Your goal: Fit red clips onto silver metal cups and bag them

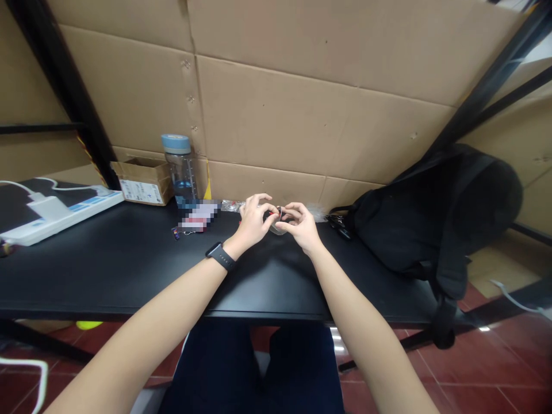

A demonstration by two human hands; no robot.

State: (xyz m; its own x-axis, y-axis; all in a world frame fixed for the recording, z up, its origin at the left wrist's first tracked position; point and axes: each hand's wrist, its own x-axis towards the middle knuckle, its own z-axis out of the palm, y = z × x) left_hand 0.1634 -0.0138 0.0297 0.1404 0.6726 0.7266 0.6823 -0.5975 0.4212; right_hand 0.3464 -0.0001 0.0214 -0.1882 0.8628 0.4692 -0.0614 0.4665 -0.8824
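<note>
Over the back middle of the black table, my left hand point(255, 218) and my right hand point(299, 226) face each other with fingers curled inward. Between the fingertips is a small item point(279, 213) with red, dark and pale parts, too small to name. Both hands close on it from either side, and the fingers cover much of it. Below the fingertips shows a piece of clear plastic point(278, 230). Just behind my left hand lies a clear plastic packet point(232, 205) with something red in it. A black watch point(221, 256) is on my left wrist.
To the left stand a blue-lidded water bottle point(179, 167), an open cardboard box point(144, 181) and a white power strip point(64, 221) with plugs. A pixelated card point(199, 217) lies before the bottle. On the right leans a black backpack point(431, 207). Cardboard panels point(276, 115) wall the back.
</note>
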